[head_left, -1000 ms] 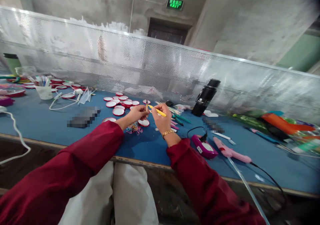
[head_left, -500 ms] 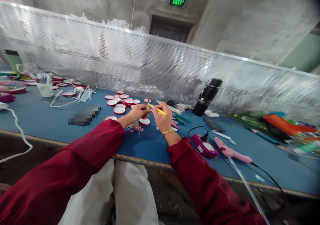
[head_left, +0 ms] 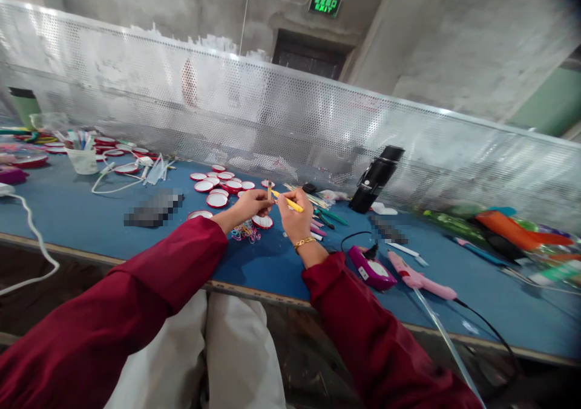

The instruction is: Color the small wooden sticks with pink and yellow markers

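Observation:
Between the thumb and fingers of my left hand (head_left: 249, 206) a small flat brown stick (head_left: 269, 189) stands upright. My right hand (head_left: 296, 216) grips a yellow pen (head_left: 293, 204), its tip against or very close to the stick; I cannot tell whether they touch. Below the hands lie a red-rimmed round lid (head_left: 262, 222) with a white inside and a pile of small coloured bands (head_left: 246, 232). More lids of the same kind (head_left: 216, 199) are spread to the left of my left hand. Green-handled pliers (head_left: 333, 216) lie to the right of my right hand.
On the blue table (head_left: 267, 270), a purple box (head_left: 371, 268) with a cord and a pink glue gun (head_left: 420, 279) lie to the right. A black flask (head_left: 376, 179) stands behind them. A cup of pens (head_left: 82, 160) stands far left. A perforated metal screen (head_left: 227, 106) runs along the back.
Both hands hold the same things in nearly the same place. The view has shifted very slightly.

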`<state>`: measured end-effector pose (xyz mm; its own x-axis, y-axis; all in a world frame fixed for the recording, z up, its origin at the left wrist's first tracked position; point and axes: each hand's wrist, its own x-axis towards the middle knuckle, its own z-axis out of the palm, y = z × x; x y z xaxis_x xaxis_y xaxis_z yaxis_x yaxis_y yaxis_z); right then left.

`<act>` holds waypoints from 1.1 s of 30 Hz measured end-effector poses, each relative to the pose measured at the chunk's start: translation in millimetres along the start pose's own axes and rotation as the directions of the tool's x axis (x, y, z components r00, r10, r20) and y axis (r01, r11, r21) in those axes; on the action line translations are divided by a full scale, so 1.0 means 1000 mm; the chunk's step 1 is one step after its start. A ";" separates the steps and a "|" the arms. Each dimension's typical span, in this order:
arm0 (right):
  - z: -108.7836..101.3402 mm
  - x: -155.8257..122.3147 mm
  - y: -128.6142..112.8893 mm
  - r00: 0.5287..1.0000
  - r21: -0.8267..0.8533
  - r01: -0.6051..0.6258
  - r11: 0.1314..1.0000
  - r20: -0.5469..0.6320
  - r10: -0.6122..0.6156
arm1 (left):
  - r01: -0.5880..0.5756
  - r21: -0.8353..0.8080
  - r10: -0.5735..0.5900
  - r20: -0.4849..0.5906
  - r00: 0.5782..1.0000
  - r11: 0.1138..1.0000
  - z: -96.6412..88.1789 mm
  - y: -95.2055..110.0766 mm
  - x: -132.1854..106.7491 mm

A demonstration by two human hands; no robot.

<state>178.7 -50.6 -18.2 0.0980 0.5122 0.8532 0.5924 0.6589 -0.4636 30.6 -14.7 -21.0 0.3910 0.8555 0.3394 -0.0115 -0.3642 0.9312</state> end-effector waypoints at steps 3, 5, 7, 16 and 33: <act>0.001 -0.001 -0.001 1.000 0.016 0.002 1.000 0.022 -0.002 | -0.011 -0.008 0.011 0.013 1.000 1.000 0.000 -0.001 0.000; 0.002 -0.001 -0.003 1.000 0.018 0.008 1.000 0.026 -0.009 | -0.014 -0.009 0.014 0.015 1.000 1.000 0.000 -0.001 0.000; 0.001 -0.001 -0.004 1.000 0.009 0.019 1.000 0.024 -0.019 | -0.021 -0.011 0.021 0.018 1.000 1.000 0.000 -0.002 0.000; 0.001 -0.001 -0.003 0.999 -0.002 -0.005 1.000 0.031 0.005 | -0.020 -0.005 0.020 0.020 1.000 1.000 -0.001 -0.004 0.001; 0.002 -0.002 0.000 0.999 0.000 -0.040 0.999 -0.014 0.040 | 0.013 0.009 -0.013 0.005 1.000 1.000 -0.001 -0.003 0.001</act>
<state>176.7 -50.2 -20.6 0.1328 0.5299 0.8376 0.5882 0.6380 -0.4970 30.3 -12.5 -23.1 0.3952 0.8585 0.3267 0.0016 -0.3563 0.9344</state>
